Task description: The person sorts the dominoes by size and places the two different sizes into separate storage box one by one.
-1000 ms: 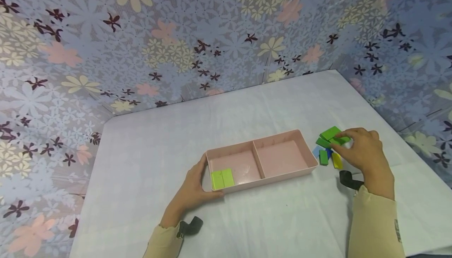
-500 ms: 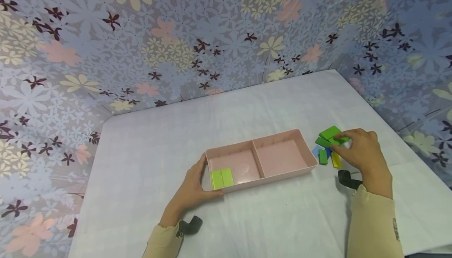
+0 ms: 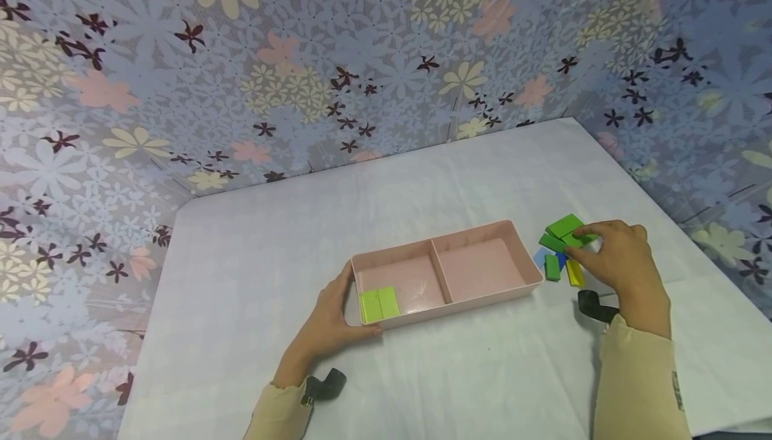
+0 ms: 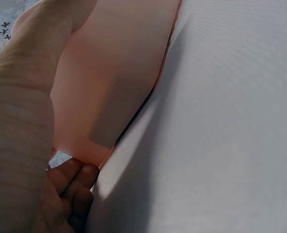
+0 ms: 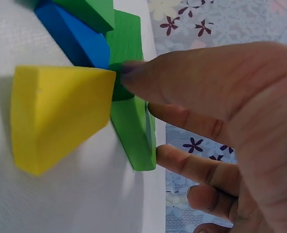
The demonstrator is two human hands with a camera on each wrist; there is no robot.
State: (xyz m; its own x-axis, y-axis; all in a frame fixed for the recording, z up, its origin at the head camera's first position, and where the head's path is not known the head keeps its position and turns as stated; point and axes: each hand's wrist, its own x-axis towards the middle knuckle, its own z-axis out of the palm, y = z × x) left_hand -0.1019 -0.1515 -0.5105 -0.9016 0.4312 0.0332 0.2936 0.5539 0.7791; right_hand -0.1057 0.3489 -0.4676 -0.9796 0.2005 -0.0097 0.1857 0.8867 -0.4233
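Observation:
A pink two-compartment tray (image 3: 482,297) lies on the table. My left hand (image 3: 326,316) grips its left end, thumb along the front wall and fingers by the left side. Lime-green blocks (image 3: 380,304) lie flat in the left compartment's near corner; the right compartment is bare. Right of the tray, my right hand (image 3: 624,259) pinches a green block (image 5: 133,133) between thumb and fingers, within a small pile. Around it are another green block (image 3: 563,226), a small green block (image 3: 552,268), a blue block (image 5: 75,36), a light-blue piece (image 3: 539,257) and a yellow block (image 5: 65,111).
White cloth (image 3: 277,239) covers the table, whose far edge meets a flower-patterned backdrop (image 3: 338,58). Black wrist straps (image 3: 326,385) show at both cuffs. The pile sits close to the tray's right end.

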